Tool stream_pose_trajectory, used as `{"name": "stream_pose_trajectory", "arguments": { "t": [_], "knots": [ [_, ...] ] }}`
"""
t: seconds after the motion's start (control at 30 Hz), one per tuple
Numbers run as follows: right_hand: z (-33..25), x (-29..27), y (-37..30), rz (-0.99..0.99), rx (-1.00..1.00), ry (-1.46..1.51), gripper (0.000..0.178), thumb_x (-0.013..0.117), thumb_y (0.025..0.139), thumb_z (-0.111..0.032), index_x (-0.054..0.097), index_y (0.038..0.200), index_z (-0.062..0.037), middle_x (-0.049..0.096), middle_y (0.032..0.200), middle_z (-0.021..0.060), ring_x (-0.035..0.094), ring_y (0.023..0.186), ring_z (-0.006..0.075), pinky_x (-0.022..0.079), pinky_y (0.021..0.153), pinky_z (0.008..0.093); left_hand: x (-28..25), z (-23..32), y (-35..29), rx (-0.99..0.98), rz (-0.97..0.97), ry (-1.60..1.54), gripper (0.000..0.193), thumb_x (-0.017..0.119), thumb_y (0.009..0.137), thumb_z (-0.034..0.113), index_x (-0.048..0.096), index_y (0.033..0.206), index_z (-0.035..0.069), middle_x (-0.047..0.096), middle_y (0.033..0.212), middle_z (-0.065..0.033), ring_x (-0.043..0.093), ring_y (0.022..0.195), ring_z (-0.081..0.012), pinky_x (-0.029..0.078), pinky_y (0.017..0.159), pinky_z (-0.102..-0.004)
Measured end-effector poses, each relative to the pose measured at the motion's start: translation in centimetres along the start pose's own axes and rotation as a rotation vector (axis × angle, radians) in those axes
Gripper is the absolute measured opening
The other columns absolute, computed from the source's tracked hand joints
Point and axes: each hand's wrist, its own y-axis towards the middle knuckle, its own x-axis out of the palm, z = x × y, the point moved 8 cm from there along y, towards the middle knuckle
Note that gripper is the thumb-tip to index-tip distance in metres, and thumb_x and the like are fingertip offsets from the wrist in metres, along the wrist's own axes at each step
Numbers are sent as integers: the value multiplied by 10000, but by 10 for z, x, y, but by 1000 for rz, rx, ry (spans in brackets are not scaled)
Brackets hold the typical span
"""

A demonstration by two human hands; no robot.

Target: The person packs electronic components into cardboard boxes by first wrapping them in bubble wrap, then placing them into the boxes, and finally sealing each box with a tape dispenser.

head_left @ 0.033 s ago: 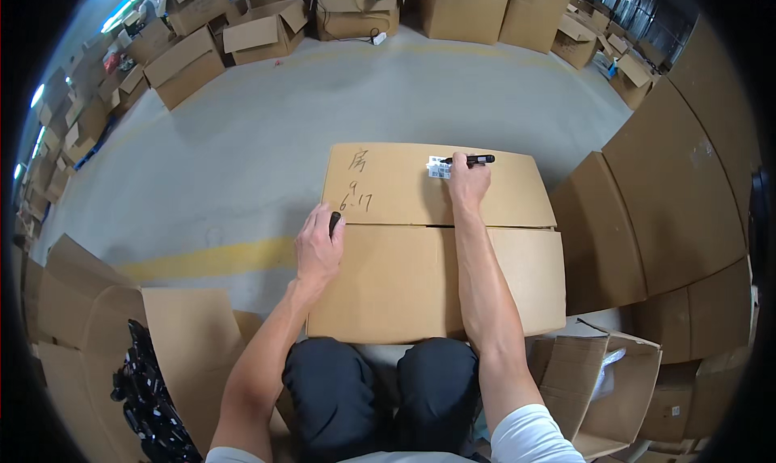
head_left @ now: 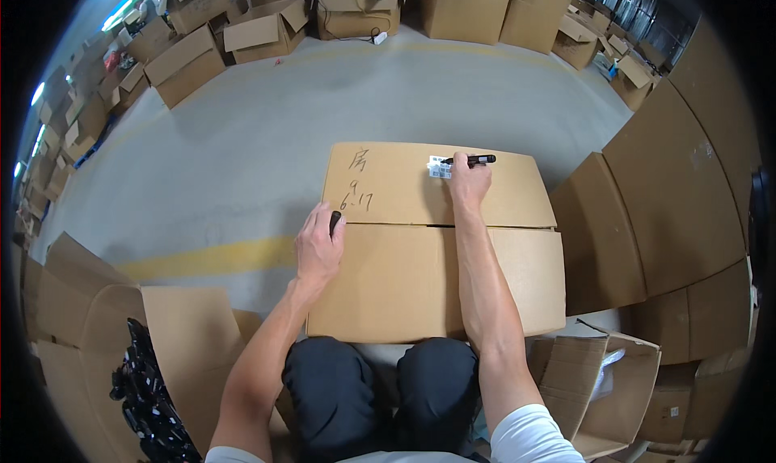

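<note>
A closed cardboard box [head_left: 388, 281] stands before my knees, its two top flaps meeting along a seam. My right hand [head_left: 469, 180] grips a black marker [head_left: 480, 160], with its tip at a small white label [head_left: 437, 167] on the far flap. Part of that label is hidden by my fingers. At the left edge of the box rests my left hand [head_left: 318, 245], its fingers closed round a black marker cap [head_left: 335, 222]. Dark handwriting [head_left: 356, 180] covers the left part of the far flap.
To the left, an open carton [head_left: 190, 326] holds black shiny items [head_left: 149, 390]. Large cardboard boxes [head_left: 675, 188] rise at the right. Near my right elbow sits an open box [head_left: 578, 382] with clear plastic inside. More cartons [head_left: 263, 35] line the far floor.
</note>
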Motion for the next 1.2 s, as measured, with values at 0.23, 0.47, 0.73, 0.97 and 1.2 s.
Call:
{"name": "stream_pose_trajectory", "arguments": {
  "t": [0.23,0.47,0.73,0.97,1.2],
  "knots": [
    [-2,-4,5,38,-117,-170,359,613,794,-283,658,731,68,691,705,191,676,679,339,521,722,462,3,2,1,22,25,-10,383,591,981,186,566,1251,-84,619,1248,-292,595,1141,-472,496,968,-483],
    [-14,-24,-4,184,-91,-83,292,583,803,-206,631,711,67,678,679,178,664,656,321,510,698,452,1,1,1,10,38,-21,311,619,958,178,589,1155,-61,626,1239,-287,600,1165,-454,500,971,-502],
    [-18,-27,-8,201,-110,-33,244,567,812,-187,585,718,37,654,674,137,635,635,280,498,673,443,5,-2,1,33,55,0,279,636,949,178,591,1101,-51,634,1232,-265,596,1181,-423,468,1014,-496],
    [-19,-32,-10,229,-71,74,262,568,853,-203,607,754,36,655,684,106,621,633,229,495,654,405,6,19,0,305,137,190,267,646,928,119,599,1151,-19,660,1157,-191,601,1137,-377,461,982,-476],
    [-12,48,-67,-448,157,560,157,657,851,-188,649,765,-58,607,714,14,528,648,107,399,601,283,5,17,5,195,-25,-168,199,664,903,70,651,1082,-17,658,1076,-169,611,990,-362,489,884,-438]
  ]
}}
